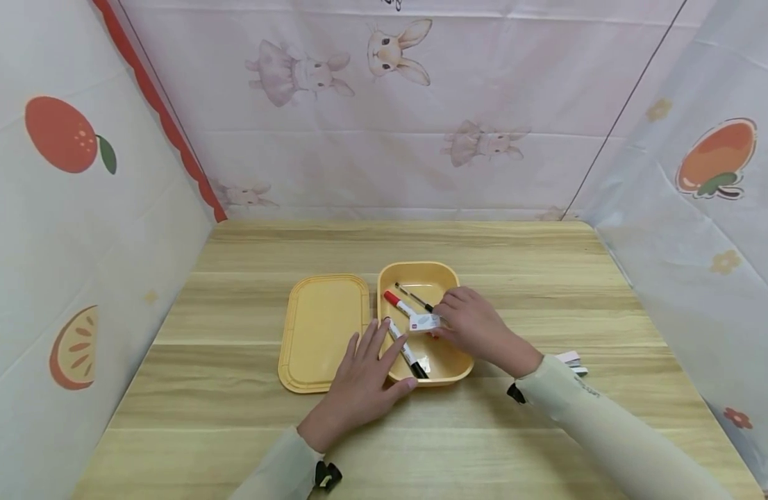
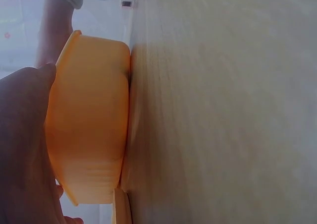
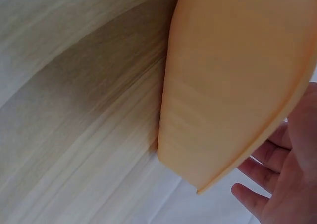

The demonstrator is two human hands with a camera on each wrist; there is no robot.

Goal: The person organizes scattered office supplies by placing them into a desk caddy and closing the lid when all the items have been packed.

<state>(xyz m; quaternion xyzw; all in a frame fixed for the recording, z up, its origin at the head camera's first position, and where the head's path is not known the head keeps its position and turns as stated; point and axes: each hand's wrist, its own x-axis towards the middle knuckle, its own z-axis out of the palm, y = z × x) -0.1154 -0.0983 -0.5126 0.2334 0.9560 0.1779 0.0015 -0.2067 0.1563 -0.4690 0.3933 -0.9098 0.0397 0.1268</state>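
A yellow plastic box (image 1: 449,368) stands on the table, its top uncovered. My right hand (image 1: 478,326) reaches over its right rim and pinches a small white printed block (image 1: 424,323), held above the contents. Inside lie a red-capped marker (image 1: 393,299), a black-capped marker (image 1: 404,347) and a slim pen (image 1: 415,298). With fingers spread, my left hand (image 1: 365,378) rests over the box's near-left rim. The left wrist view shows the box wall (image 2: 91,115) beside that hand. In the right wrist view, fingers (image 3: 267,169) show beyond the rim, the block hidden.
A flat yellow lid (image 1: 324,333) lies directly left of the box. Small whitish items (image 1: 571,359) lie on the table (image 1: 234,410) beside the right forearm. Printed cloth walls (image 1: 384,173) enclose the table at the back and both sides.
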